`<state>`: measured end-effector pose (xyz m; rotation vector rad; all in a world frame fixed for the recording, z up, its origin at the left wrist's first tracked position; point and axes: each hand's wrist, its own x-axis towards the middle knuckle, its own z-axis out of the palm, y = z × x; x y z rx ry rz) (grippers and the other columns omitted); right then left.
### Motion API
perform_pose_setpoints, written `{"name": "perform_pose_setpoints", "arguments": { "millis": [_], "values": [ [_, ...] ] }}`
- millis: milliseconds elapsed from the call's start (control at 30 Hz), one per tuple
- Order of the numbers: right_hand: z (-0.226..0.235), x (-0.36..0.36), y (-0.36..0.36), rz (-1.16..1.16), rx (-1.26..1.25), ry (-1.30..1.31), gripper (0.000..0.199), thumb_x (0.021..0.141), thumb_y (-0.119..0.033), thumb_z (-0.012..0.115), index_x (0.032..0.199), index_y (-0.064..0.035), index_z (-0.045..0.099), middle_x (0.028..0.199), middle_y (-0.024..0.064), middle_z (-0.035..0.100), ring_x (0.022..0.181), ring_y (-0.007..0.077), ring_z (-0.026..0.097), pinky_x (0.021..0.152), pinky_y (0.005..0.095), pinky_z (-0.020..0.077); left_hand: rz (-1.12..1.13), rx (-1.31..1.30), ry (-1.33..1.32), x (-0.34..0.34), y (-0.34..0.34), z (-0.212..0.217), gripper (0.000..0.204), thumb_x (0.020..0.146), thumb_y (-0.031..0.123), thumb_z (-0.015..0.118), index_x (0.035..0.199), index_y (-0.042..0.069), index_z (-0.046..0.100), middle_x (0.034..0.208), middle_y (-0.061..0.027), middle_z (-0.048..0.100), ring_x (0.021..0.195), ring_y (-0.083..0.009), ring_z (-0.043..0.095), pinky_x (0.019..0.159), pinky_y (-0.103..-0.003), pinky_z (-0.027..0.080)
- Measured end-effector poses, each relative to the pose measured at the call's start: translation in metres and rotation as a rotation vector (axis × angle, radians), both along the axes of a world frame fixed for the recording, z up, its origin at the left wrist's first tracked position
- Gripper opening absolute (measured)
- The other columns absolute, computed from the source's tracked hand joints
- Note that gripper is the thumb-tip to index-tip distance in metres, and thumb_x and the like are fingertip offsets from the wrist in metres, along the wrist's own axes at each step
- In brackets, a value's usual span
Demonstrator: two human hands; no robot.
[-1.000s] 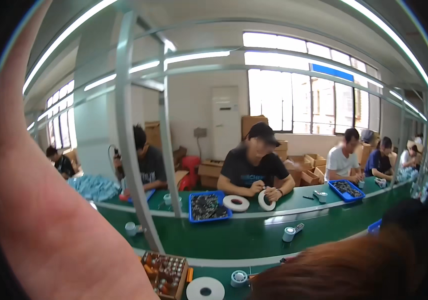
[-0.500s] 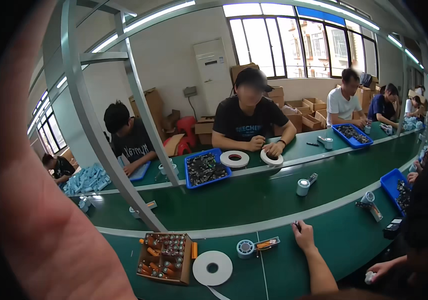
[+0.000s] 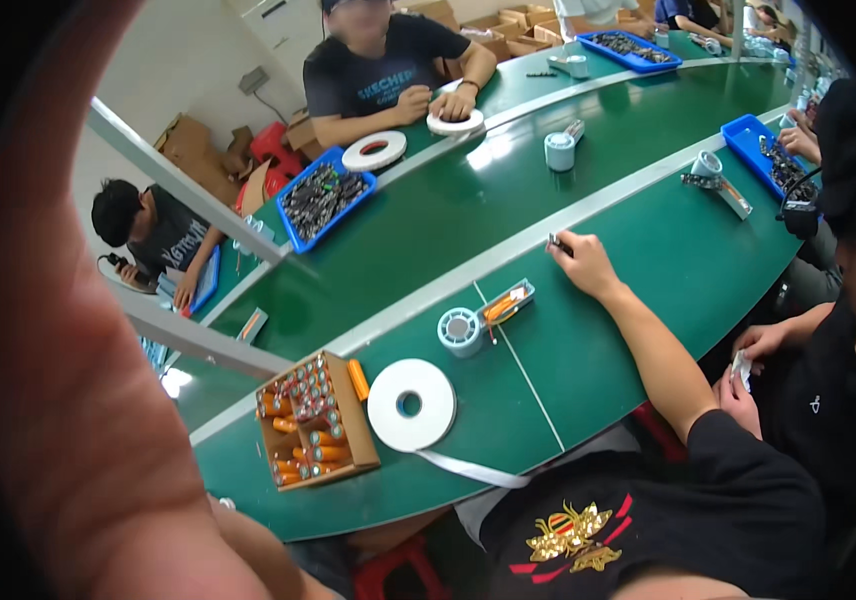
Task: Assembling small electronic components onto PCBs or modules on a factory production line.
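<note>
My left hand (image 3: 98, 400) looms very close along the left side, its fingers out of sight. On the green bench, my right hand (image 3: 588, 265) is closed around a small dark piece (image 3: 556, 243), too small to name. To its left lies a light blue handheld fan (image 3: 460, 332) with its handle open, an orange battery (image 3: 506, 306) showing inside. A large roll of white tape (image 3: 388, 405) lies nearer me, its loose end trailing to the bench edge. Beside it stands a cardboard box (image 3: 336, 473) of orange batteries, with one loose battery (image 3: 359, 380) against its side.
A metal rail (image 3: 418, 318) divides my bench from the green belt, where another fan (image 3: 560, 152) stands. Blue trays (image 3: 370, 192) hold small dark parts. A co-worker (image 3: 388, 75) sits opposite; another person (image 3: 798, 370) sits close at my right, holding something white. A metal post (image 3: 178, 185) rises at left.
The view has tilted and turned downward, bringing my black shirt into sight. My right hand still grips the small dark piece over the bench. The neighbour's two hands now meet at the white thing.
</note>
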<state>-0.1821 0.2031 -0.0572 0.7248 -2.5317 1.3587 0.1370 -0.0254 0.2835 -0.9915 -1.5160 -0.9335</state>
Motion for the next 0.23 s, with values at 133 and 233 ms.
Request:
{"name": "perform_pose_setpoints", "arguments": {
  "millis": [133,233],
  "values": [
    [-0.006,0.000,0.007,-0.010,-0.009,-0.066,0.020,0.091,-0.026,0.065,0.098,-0.0069,0.069,0.086,0.0194,0.071,0.081,0.0409,0.068,0.071,0.0489,0.0522,-0.043,-0.059,0.025,0.017,0.013,0.009,0.047,0.094,0.021,0.063,0.140,0.015,0.057,0.131,-0.0207,0.059,0.125,-0.0402,0.053,0.102,-0.051,0.047],
    [0.000,0.009,0.000,-0.008,0.057,-0.060,0.022,0.091,-0.027,0.064,0.099,-0.0069,0.069,0.087,0.0194,0.071,0.083,0.0404,0.068,0.074,0.0486,0.0532,-0.074,-0.121,0.111,0.036,0.020,0.019,0.046,0.095,0.020,0.063,0.140,0.016,0.057,0.130,-0.0206,0.060,0.124,-0.0404,0.053,0.102,-0.052,0.047]
  ]
}}
